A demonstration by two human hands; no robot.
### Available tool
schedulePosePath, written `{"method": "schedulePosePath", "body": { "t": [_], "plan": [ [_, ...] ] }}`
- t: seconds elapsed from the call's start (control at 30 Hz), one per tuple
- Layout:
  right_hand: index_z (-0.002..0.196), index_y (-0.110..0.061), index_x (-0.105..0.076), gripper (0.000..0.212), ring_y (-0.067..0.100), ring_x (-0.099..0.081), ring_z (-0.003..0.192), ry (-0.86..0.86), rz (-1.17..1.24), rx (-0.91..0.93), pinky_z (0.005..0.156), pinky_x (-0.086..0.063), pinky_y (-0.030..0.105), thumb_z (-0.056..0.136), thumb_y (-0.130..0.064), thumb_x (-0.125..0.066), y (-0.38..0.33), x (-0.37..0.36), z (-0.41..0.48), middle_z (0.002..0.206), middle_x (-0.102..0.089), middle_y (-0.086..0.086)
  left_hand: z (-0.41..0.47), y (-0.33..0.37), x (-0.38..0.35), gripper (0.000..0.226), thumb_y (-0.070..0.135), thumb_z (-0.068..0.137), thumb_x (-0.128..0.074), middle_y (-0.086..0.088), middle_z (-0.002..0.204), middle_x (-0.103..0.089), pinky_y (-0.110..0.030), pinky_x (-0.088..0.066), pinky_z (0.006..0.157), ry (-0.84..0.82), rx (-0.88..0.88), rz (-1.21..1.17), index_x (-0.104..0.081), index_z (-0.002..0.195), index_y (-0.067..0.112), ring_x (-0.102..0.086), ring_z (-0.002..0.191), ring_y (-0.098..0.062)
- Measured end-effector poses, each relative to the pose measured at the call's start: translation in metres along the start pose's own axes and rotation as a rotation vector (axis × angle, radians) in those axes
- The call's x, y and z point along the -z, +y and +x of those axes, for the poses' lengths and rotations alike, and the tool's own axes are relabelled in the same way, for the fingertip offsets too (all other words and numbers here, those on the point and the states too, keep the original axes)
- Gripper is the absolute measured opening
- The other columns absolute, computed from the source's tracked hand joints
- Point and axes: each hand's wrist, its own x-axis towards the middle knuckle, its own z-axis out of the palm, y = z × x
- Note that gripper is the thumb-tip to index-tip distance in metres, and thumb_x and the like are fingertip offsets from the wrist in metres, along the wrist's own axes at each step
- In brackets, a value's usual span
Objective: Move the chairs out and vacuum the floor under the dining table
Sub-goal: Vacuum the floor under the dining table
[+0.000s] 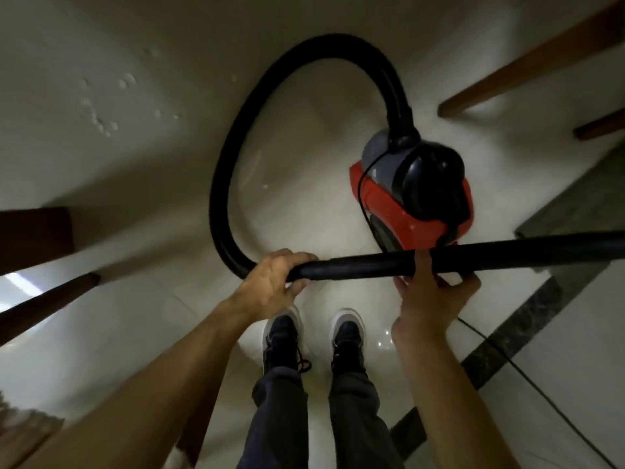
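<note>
Pale tiled floor point(142, 184), left hand point(270, 286) and right hand point(429, 299) both clamped on wand point(355, 267), red vacuum point(416, 198) ahead.

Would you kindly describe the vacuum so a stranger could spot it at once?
On the pale floor ahead of the shoes sits the vacuum. It is the only red thing, with a looping black hose on top.
</note>
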Motion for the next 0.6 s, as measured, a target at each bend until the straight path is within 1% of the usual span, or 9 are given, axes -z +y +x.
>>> {"method": "schedulePosePath", "body": {
  "t": [0.07,0.13,0.2,0.27,0.3,0.37,0.47,0.53,0.6],
  "plan": [
    [0.141,-0.021,-0.036,0.064,0.011,-0.065,0.110,-0.146,-0.094,0.203,0.085,-0.059,0.030,0.088,-0.011,-0.070,-0.025,-0.019,-0.005,0.126,-0.061,-0.001,-0.002,0.008,0.010,0.035,0.022,0.092,-0.062,0.002,0.107,-0.064,-0.032,-0.050,0.090,0.030,0.005,-0.121,-0.058,0.127,0.028,-0.060,0.098,-0.012],
    [0.143,-0.013,-0.034,0.065,0.007,-0.064,0.109,-0.293,-0.206,0.377,0.091,-0.056,0.029,0.088,-0.006,-0.069,-0.042,-0.044,-0.009,0.125,-0.060,-0.002,-0.005,0.013,0.018,0.034,0.022,0.094,-0.061,0.004,0.106,-0.065,-0.028,-0.052,0.088,0.075,0.028,-0.228,-0.057,0.127,0.028,-0.062,0.095,-0.008],
    [0.141,-0.013,-0.035,0.063,0.001,-0.065,0.096,-0.396,-0.297,0.470,0.086,-0.055,0.023,0.088,-0.007,-0.069,-0.052,-0.071,-0.013,0.113,-0.064,0.001,-0.008,0.016,0.024,0.034,0.019,0.094,-0.062,0.006,0.099,-0.065,-0.026,-0.055,0.079,0.113,0.089,-0.339,-0.056,0.126,0.029,-0.063,0.086,-0.006],
    [0.142,-0.019,-0.035,0.063,-0.003,-0.064,0.077,-0.469,-0.373,0.505,0.074,-0.054,0.014,0.089,-0.012,-0.069,-0.059,-0.096,-0.019,0.100,-0.064,0.004,-0.011,0.017,0.024,0.037,0.017,0.093,-0.063,0.008,0.093,-0.064,-0.027,-0.057,0.075,0.154,0.137,-0.433,-0.055,0.127,0.030,-0.064,0.079,-0.007],
    [0.143,-0.021,-0.034,0.064,-0.003,-0.062,0.073,-0.511,-0.404,0.510,0.071,-0.053,0.014,0.090,-0.013,-0.068,-0.061,-0.109,-0.022,0.097,-0.062,0.003,-0.013,0.017,0.023,0.039,0.016,0.092,-0.064,0.009,0.093,-0.064,-0.027,-0.057,0.077,0.176,0.155,-0.468,-0.055,0.127,0.029,-0.064,0.079,-0.006],
    [0.146,-0.024,-0.032,0.067,-0.001,-0.064,0.075,-0.594,-0.463,0.512,0.071,-0.054,0.014,0.090,-0.013,-0.068,-0.062,-0.133,-0.026,0.096,-0.061,-0.001,-0.014,0.017,0.021,0.043,0.014,0.091,-0.066,0.012,0.095,-0.064,-0.019,-0.054,0.082,0.215,0.184,-0.543,-0.054,0.129,0.029,-0.065,0.086,-0.003],
    [0.146,-0.027,-0.035,0.067,0.004,-0.068,0.081,-0.728,-0.511,0.509,0.073,-0.057,0.017,0.090,-0.012,-0.068,-0.062,-0.170,-0.025,0.095,-0.064,0.000,-0.011,0.021,0.023,0.048,0.011,0.090,-0.067,0.009,0.095,-0.064,-0.012,-0.051,0.076,0.274,0.231,-0.656,-0.052,0.131,0.031,-0.065,0.087,-0.004],
    [0.146,-0.026,-0.036,0.065,-0.003,-0.065,0.075,-0.818,-0.611,0.515,0.067,-0.054,0.013,0.091,-0.015,-0.069,-0.057,-0.194,-0.022,0.090,-0.062,-0.005,-0.006,0.021,0.021,0.049,0.011,0.090,-0.068,0.004,0.093,-0.064,-0.016,-0.054,0.073,0.312,0.284,-0.734,-0.051,0.132,0.030,-0.066,0.082,-0.008],
    [0.148,-0.027,-0.036,0.066,-0.004,-0.062,0.071,-0.873,-0.749,0.555,0.065,-0.054,0.013,0.091,-0.023,-0.068,-0.052,-0.217,-0.019,0.095,-0.062,-0.007,0.000,0.022,0.019,0.047,0.011,0.090,-0.068,-0.001,0.092,-0.066,-0.028,-0.058,0.075,0.348,0.330,-0.821,-0.052,0.130,0.031,-0.067,0.082,-0.016]
  ]
}}
